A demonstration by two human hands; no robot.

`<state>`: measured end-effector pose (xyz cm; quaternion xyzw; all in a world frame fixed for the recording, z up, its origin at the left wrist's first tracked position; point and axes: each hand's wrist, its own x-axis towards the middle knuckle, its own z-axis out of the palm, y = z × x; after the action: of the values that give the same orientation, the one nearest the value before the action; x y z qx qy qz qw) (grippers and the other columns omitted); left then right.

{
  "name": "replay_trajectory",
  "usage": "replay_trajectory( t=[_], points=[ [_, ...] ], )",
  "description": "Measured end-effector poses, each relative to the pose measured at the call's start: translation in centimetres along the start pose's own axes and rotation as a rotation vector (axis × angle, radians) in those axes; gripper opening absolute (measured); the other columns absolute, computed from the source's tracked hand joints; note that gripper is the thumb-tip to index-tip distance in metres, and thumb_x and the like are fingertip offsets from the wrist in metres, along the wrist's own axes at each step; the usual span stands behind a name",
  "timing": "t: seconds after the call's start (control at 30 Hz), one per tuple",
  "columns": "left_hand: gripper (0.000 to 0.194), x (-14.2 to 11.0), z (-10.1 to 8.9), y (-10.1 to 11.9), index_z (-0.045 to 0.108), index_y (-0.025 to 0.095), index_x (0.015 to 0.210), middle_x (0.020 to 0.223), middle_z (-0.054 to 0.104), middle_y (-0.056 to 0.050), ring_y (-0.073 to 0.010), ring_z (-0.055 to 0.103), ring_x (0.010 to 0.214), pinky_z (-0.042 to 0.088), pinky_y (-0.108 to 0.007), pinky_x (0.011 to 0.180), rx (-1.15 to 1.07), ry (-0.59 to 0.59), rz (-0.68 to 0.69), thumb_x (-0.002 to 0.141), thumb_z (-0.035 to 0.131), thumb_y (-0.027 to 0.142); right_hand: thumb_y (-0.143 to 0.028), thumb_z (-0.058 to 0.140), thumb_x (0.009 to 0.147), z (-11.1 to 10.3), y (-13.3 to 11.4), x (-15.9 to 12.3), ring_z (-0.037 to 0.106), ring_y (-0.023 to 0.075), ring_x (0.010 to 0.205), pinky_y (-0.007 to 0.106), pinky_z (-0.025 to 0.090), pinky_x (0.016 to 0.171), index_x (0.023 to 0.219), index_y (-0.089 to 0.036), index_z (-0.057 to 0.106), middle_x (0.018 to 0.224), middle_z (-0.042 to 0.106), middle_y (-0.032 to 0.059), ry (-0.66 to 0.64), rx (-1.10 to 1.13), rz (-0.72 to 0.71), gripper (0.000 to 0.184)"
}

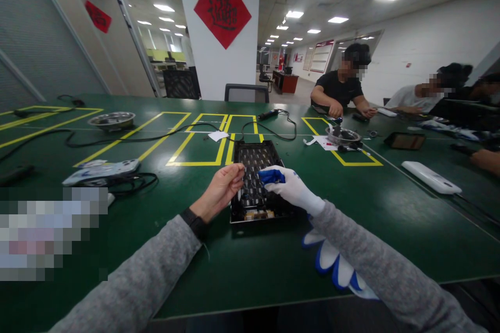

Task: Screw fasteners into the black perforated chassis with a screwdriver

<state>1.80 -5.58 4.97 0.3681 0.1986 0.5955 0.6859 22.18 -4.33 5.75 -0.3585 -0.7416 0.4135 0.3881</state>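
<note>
A black open-topped case (233, 208) lies on the green table in front of me, with rows of small round shapes inside and a yellowish part at its near end. Over its left side is my left hand (224, 186), bare, with thumb and fingers pinched together; whatever is between them is too small to make out. My right hand (292, 187) wears a white glove with blue fingertips and hovers above the case's right side. Its fingers are curled together, and anything they hold is hidden. Under my right forearm lies another white and blue glove (332, 260).
Yellow tape rectangles mark the table (195, 270). To the left are a metal bowl (112, 120), a cable and a pale plastic-wrapped item (102, 170). On the right stand another bowl (344, 136) and a white device (430, 177). Co-workers (340, 86) sit at the far right.
</note>
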Motion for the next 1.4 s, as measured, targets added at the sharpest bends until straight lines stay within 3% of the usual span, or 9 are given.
replay_trajectory(
  t=[0.2, 0.47, 0.57, 0.7, 0.9, 1.4],
  points=[
    [0.019, 0.4, -0.6, 0.5, 0.065, 0.01, 0.082, 0.073, 0.051, -0.002, -0.0036, 0.038, 0.054, 0.03, -0.012, 0.041, 0.141, 0.104, 0.136, 0.072, 0.071, 0.024, -0.018, 0.064, 0.069, -0.1, 0.0, -0.1, 0.063, 0.0155, 0.085, 0.034, 0.049, 0.081, 0.106, -0.016, 0.062, 0.095, 0.068, 0.0052, -0.007, 0.011, 0.024, 0.037],
    [0.021, 0.7, -2.2, 0.0, 0.064, 0.013, 0.079, 0.059, 0.049, 0.001, -0.0071, 0.041, 0.052, 0.03, -0.017, 0.047, 0.408, 0.268, 0.23, 0.078, 0.062, 0.034, -0.017, 0.062, 0.07, -0.1, 0.6, 0.1, 0.063, 0.0159, 0.089, 0.036, 0.048, 0.087, 0.107, -0.016, 0.061, 0.099, 0.068, 0.0055, -0.021, 0.084, 0.015, 0.036],
    [0.011, 0.7, -2.3, -0.1, 0.066, 0.016, 0.083, 0.069, 0.056, 0.0, -0.0091, 0.046, 0.058, 0.034, -0.019, 0.054, 0.626, 0.301, 0.309, 0.077, 0.061, 0.024, -0.017, 0.062, 0.071, -0.2, 0.6, 0.1, 0.063, 0.016, 0.091, 0.037, 0.047, 0.09, 0.107, -0.016, 0.061, 0.099, 0.068, 0.0059, -0.017, 0.113, -0.007, 0.036],
    [0.011, 0.0, -1.1, -0.2, 0.068, 0.018, 0.079, 0.086, 0.061, -0.003, -0.015, 0.052, 0.079, 0.038, -0.022, 0.069, 0.89, 0.18, 0.422, 0.073, 0.061, 0.012, -0.016, 0.063, 0.069, -0.2, 0.6, 0.1, 0.064, 0.0164, 0.089, 0.037, 0.048, 0.088, 0.107, -0.016, 0.061, 0.095, 0.069, 0.0058, -0.005, 0.144, -0.016, 0.038],
    [0.005, -1.2, 0.4, -1.2, 0.07, 0.019, 0.076, 0.073, 0.061, -0.004, -0.017, 0.05, 0.07, 0.037, -0.026, 0.067, 1.108, -0.043, 0.374, 0.071, 0.069, 0.021, -0.019, 0.068, 0.066, 0.2, 0.0, -0.3, 0.064, 0.0172, 0.091, 0.035, 0.049, 0.087, 0.109, -0.017, 0.06, 0.099, 0.068, 0.0059, 0.051, 0.093, -0.069, 0.043],
    [0.014, -1.2, 0.7, -0.9, 0.063, 0.016, 0.083, 0.079, 0.058, -0.003, -0.0153, 0.052, 0.073, 0.04, -0.026, 0.067, 1.303, -0.213, 0.422, 0.085, 0.054, 0.026, -0.023, 0.068, 0.071, 0.1, -0.9, -0.8, 0.06, 0.0174, 0.092, 0.032, 0.048, 0.083, 0.109, -0.018, 0.061, 0.1, 0.062, 0.0064, 0.072, -0.254, -0.373, 0.039]
  ],
)
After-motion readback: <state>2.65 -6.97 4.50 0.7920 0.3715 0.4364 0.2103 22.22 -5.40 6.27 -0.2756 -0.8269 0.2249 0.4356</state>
